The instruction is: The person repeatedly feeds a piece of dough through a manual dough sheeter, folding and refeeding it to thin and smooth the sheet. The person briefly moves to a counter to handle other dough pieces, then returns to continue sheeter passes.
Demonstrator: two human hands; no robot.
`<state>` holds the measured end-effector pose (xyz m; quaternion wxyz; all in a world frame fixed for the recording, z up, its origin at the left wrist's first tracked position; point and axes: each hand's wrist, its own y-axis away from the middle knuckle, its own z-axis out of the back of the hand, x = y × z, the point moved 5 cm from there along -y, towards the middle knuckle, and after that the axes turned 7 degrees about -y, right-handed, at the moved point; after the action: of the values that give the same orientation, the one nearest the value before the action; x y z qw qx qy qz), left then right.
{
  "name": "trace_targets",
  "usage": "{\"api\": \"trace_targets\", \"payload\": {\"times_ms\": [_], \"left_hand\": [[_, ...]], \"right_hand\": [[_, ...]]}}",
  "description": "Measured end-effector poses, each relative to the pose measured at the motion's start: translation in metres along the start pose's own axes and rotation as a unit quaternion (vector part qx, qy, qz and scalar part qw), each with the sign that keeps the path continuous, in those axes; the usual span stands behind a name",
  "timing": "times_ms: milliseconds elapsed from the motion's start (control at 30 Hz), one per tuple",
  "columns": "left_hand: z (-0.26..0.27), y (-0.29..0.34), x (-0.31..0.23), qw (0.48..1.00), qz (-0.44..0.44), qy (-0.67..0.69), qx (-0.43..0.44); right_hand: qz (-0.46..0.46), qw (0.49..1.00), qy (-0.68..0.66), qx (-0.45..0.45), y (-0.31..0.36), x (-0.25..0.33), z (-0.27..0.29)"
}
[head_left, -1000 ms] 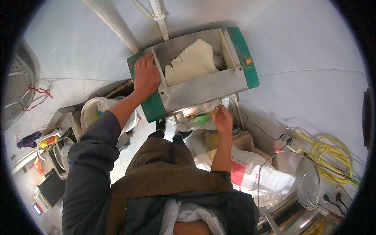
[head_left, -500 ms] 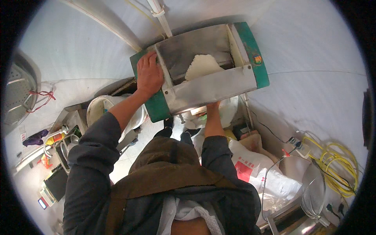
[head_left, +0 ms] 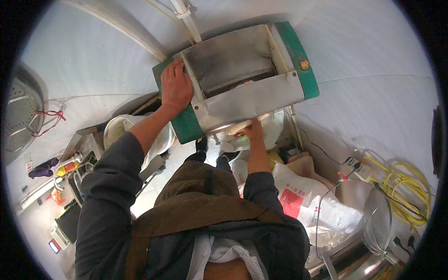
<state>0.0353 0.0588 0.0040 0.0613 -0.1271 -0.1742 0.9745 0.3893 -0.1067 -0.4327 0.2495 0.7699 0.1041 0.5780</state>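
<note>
In front of me stands a dough roller machine (head_left: 254, 100) with a metal hopper and green end panels. A thin bit of pale dough (head_left: 246, 83) shows at the slot between the hopper's back plate and front plate. My left hand (head_left: 177, 87) lies open on the machine's left end, its fingers stretched over the green panel and the hopper's side wall. Below the front plate, my right hand (head_left: 253, 130) has bent fingers at a pale strip along the lower edge. What it grips is partly hidden by the machine and cannot be made out.
A white bucket (head_left: 116, 132) stands left of the machine. White printed sacks (head_left: 303, 196) lie at the right, near a wire strainer (head_left: 378, 224) and a coiled yellow cable (head_left: 406, 189). A perforated metal pan (head_left: 23, 112) hangs at the left wall.
The lump of dough in the hopper has sunk into the slot, leaving only a sliver. My right hand has come slightly further into view below the front plate. My left hand stays put.
</note>
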Motion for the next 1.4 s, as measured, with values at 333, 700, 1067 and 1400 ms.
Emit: {"api": "trace_targets", "payload": {"times_ms": [333,700,1067,1400], "left_hand": [[0.019,0.01,0.021,0.998,0.032,-0.054,-0.01],[0.014,0.013,0.027,0.997,0.048,-0.046,0.032],[0.025,0.005,0.014,0.998,0.054,-0.013,0.024],[0.021,0.01,0.023,0.998,0.06,-0.026,0.025]], "right_hand": [[-0.077,0.993,-0.026,-0.086,0.18,0.149,0.009],[0.049,0.976,0.037,0.21,0.258,0.502,-0.12],[0.135,0.949,0.233,0.163,-0.07,0.464,-0.242],[0.221,0.726,0.635,0.145,-0.007,0.46,-0.242]]}}
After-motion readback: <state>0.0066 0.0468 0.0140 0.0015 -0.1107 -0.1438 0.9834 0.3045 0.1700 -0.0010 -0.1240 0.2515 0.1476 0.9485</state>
